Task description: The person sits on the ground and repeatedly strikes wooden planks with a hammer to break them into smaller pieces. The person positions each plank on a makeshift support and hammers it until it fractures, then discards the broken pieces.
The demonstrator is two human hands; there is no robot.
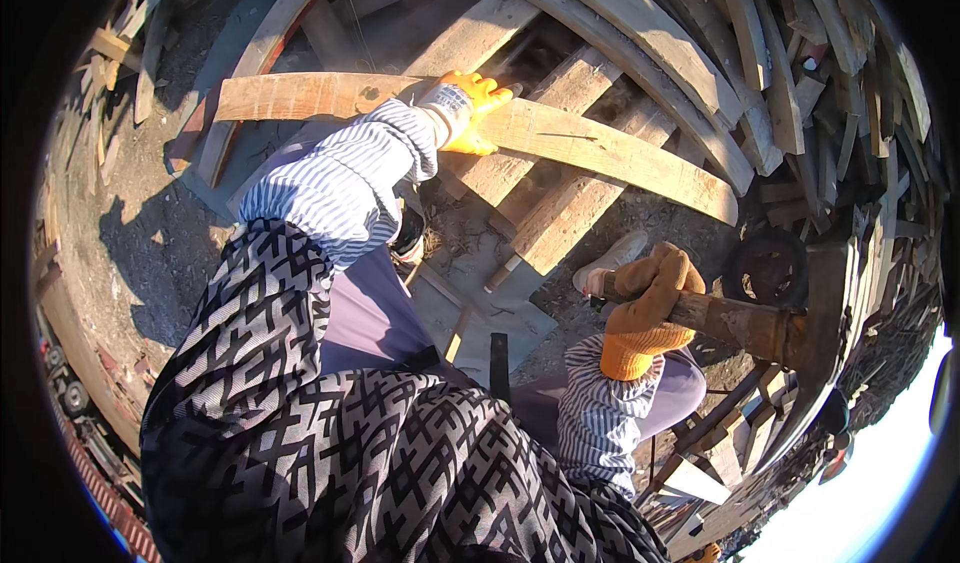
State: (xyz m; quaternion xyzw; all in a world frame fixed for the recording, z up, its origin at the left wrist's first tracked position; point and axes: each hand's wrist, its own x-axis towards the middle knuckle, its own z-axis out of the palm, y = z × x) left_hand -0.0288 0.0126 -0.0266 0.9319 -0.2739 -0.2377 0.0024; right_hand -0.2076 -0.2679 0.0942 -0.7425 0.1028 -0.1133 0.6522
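Observation:
My left hand (466,112), in an orange-palmed work glove, grips the upper edge of a wooden plank (600,143) that lies across squared timbers (570,218). To the right, my right hand (652,293), in an orange-brown glove, is closed round the thick wooden handle (727,323) of a tool. The broad, dark metal head (829,315) of that tool is at the right, close to the camera; its exact kind cannot be told. A short round peg-like piece (502,273) juts from below the timbers.
Long curved boards (630,30) lie beyond the plank. Stacked wood scraps (795,75) crowd the right side, with a round dark wheel-like thing (765,270) on the ground. More boards (124,52) lie at the upper left. An orange glove (705,553) shows at the bottom edge.

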